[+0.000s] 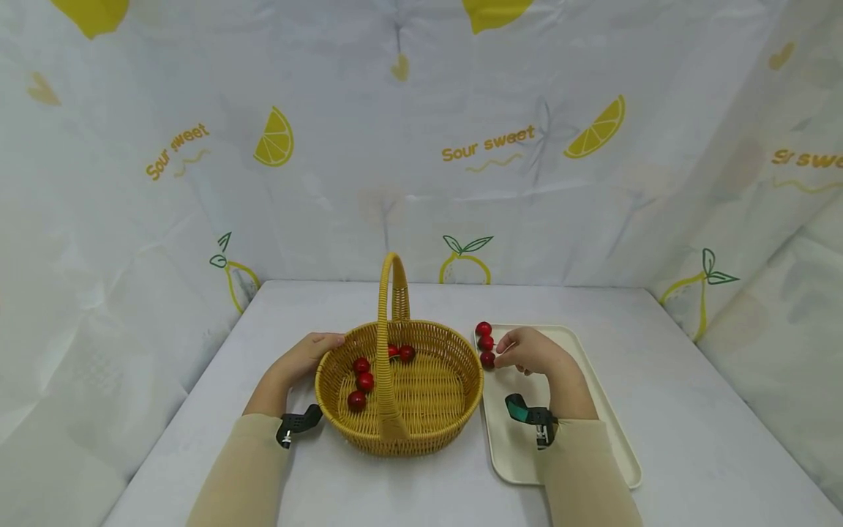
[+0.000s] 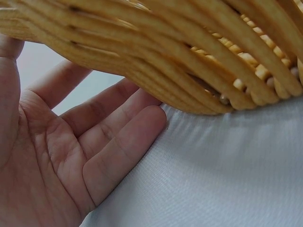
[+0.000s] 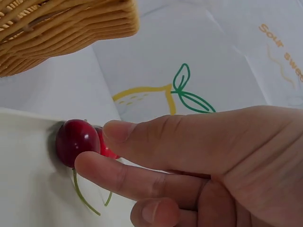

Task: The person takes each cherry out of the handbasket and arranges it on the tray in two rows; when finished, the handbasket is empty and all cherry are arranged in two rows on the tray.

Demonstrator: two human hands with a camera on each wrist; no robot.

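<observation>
The yellow wicker basket (image 1: 431, 439) stands upright with several red cherries (image 1: 365, 381) inside. At its left side, my left hand (image 1: 299, 359) holds the rim, the thumb at the edge and the other fingers along the outer wall. To the right lies a cream tray (image 1: 514, 457) with three cherries in a row by its far left corner. My right hand (image 1: 536, 351) reaches over the tray, thumb and index finger apart. Those fingertips are right at the nearest, dark red cherry (image 3: 78, 143), which has a green stem; a brighter cherry (image 3: 108, 149) is partly hidden behind them.
A tall arched handle (image 1: 384, 351) rises over the basket's middle. The white table (image 1: 685, 410) is backed by a lemon-printed curtain (image 1: 369, 168). Black wrist mounts sit on the left wrist (image 1: 299, 424) and right wrist (image 1: 540, 421).
</observation>
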